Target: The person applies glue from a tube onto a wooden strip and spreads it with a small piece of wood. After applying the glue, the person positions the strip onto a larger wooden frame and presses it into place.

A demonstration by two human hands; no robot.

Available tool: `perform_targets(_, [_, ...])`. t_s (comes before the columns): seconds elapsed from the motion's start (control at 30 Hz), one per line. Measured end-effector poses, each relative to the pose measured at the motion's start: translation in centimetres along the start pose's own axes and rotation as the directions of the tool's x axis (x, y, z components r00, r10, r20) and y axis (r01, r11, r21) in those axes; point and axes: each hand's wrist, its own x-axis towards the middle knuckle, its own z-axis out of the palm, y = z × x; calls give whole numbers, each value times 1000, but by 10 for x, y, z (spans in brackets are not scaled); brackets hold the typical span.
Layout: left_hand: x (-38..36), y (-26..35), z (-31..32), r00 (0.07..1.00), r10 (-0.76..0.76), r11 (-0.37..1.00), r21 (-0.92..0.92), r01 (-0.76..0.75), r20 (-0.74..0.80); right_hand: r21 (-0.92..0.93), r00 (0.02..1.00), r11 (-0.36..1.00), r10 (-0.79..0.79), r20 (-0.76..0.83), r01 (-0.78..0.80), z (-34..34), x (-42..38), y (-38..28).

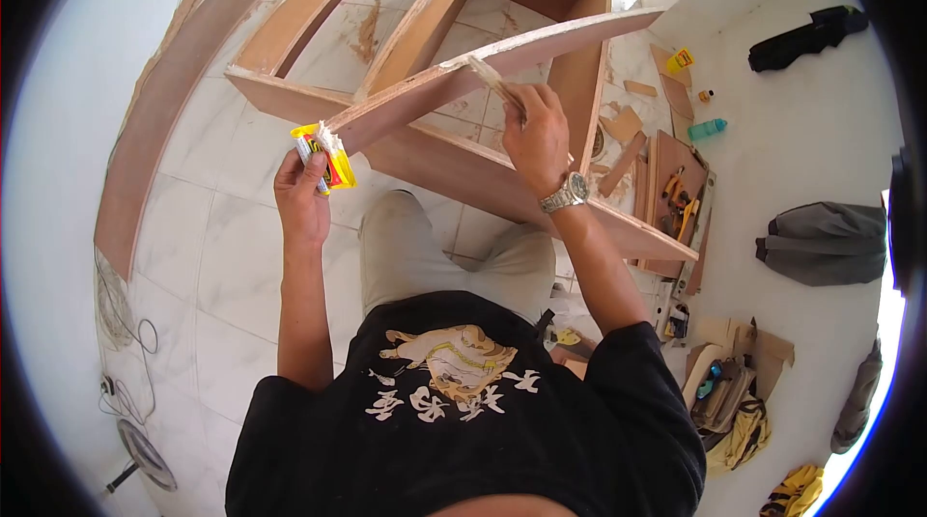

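My left hand [301, 200] is closed around a small yellow container [340, 169] with red and black print. White paste is smeared over its rim. A paintbrush [491, 79] is in my right hand [537, 139], its bristles right at the upper edge of a long wooden board [425, 104]. That edge carries a white coat along much of its length, thicker toward the right end, while the near left stretch looks barer. The board lies at a slant across a wooden frame [473, 187]. The yellow container overlaps the board's left end in this view.
Frame panels stand on the tiled floor [232, 218], with a long board [159, 140] along the left wall. To the right are wood offcuts, a teal bottle [708, 129], a yellow container [680, 60] and tools [684, 203]. A cable [147, 363] and bags [739, 420] lie lower down.
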Motion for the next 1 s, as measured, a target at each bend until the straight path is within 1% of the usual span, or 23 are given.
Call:
perform_targets(0.03, [0,2,3,1000,-2,1000,7,2,-10,19,999,999,-39,-32,39,1,3,-2])
perform_targets(0.13, [-1,4,4,999,-14,1000,24,13,31,11,995,995,-103,17,103,10,2,-8])
perform_targets(0.23, [-4,8,12,1000,-26,999,32,26,9,-89,997,994,-63,-46,59,7,3,12])
perform_targets(0.33, [-3,8,7,999,-23,999,46,22,32,44,979,980,197,-50,-195,-3,10,38])
perform_targets(0.43, [-2,9,8,999,-25,999,44,23,47,54,974,973,225,-14,-224,-7,20,50])
perform_targets(0.53, [-2,6,6,999,-13,999,40,11,39,13,985,985,172,-4,-172,-7,21,44])
perform_targets(0.63, [-2,5,5,1000,-7,998,57,6,14,91,981,981,164,101,-174,-7,18,29])
perform_targets(0.73, [-2,4,6,1000,-2,999,51,1,18,-8,999,999,38,14,-38,-5,19,25])
perform_targets(0.77, [-2,5,7,1000,0,999,41,0,13,-42,1000,999,23,-6,-24,-6,19,27])
perform_targets(0.83, [-1,6,9,1000,2,1000,19,-3,6,-111,999,994,-8,-46,3,-5,22,35])
perform_targets(0.93, [-1,5,6,1000,-12,1000,15,12,-1,-208,995,974,83,-48,-91,-9,27,45])
perform_targets(1.0, [0,6,5,1000,-8,1000,22,8,2,-178,998,984,17,-56,-27,-9,28,44])
